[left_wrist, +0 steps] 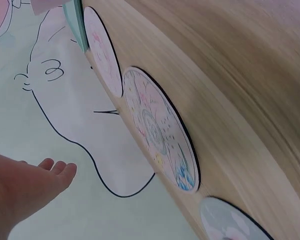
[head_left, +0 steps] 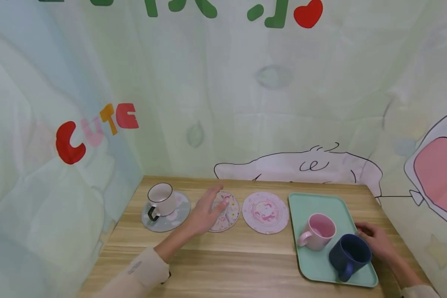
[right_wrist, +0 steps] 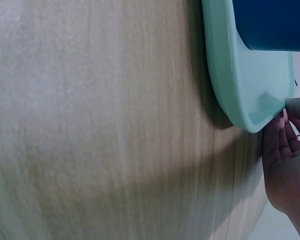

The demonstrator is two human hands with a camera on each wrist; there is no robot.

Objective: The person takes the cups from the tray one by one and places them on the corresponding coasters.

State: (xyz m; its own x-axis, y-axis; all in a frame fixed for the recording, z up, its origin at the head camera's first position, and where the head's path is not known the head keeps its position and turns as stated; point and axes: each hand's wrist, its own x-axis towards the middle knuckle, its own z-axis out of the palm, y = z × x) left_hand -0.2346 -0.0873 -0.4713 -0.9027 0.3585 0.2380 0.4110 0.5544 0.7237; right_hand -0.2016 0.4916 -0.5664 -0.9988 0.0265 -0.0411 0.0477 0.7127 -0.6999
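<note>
My left hand [head_left: 204,214] reaches over the flowered round coaster [head_left: 230,219], fingers extended and holding nothing. In the left wrist view, that hand [left_wrist: 25,187] appears above the table, apart from the coasters. On the right, my right hand [head_left: 378,241] grips the long side of a mint-green tray [head_left: 314,267]. The right wrist view shows the thumb [right_wrist: 297,107] at the tray's rim and the fingers lower, by its underside. A pink mug [head_left: 316,240] and a dark blue mug [head_left: 343,253] stand upright on the tray.
A white cup [head_left: 165,205] with a black handle stands on a grey-blue coaster [head_left: 169,226] at the left. Between the flowered coaster and the tray lies a pink coaster [head_left: 266,227]. A printed curtain [head_left: 223,95] hangs behind the wooden table [head_left: 223,269].
</note>
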